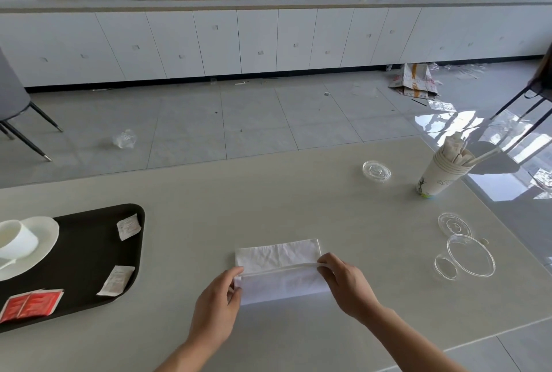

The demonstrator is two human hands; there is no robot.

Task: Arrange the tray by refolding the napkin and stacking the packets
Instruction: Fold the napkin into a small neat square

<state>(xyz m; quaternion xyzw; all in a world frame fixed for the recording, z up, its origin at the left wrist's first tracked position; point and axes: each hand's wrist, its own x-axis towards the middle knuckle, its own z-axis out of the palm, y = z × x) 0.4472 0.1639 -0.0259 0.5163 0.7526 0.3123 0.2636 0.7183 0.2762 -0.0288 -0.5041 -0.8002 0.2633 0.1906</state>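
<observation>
A white napkin lies on the table, right of the black tray. Its near half is lifted along a fold line. My left hand pinches the fold's left end and my right hand pinches its right end. On the tray lie two white packets, one near the far right corner and one near the right edge. Red packets sit at the tray's near left.
A white cup on a saucer stands at the tray's left. To the right are stacked paper cups holding straws and sticks, and several clear plastic lids. Chairs stand at both sides beyond the table.
</observation>
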